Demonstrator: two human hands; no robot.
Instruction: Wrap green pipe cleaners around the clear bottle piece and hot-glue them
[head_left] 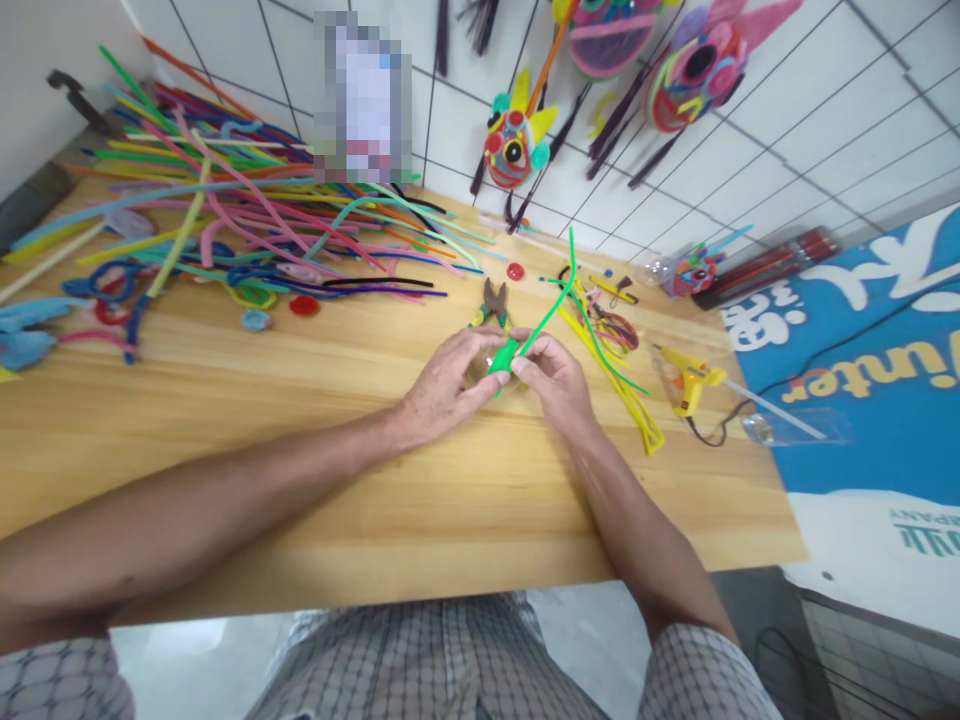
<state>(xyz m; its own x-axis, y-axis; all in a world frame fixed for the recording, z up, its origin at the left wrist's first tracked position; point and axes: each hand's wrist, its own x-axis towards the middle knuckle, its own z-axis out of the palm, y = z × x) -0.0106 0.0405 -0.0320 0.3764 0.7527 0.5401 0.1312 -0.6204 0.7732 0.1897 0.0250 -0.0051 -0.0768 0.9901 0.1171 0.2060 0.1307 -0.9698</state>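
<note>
My left hand is closed around a green piece that looks like coiled or folded pipe cleaner on a clear rounded object, mostly hidden by my fingers. My right hand pinches the green pipe cleaner close to that piece. Its long free end rises up and to the right, bent near the tip. Just beyond my fingers lie pliers with green and yellow handles, jaws apart. To the right of my right hand lie yellow pipe cleaners and another green strand.
A big heap of coloured pipe cleaners covers the back left. Red discs lie nearby. On the right are a yellow glue gun with its cord and a blue banner. Colourful masks hang along the tiled wall.
</note>
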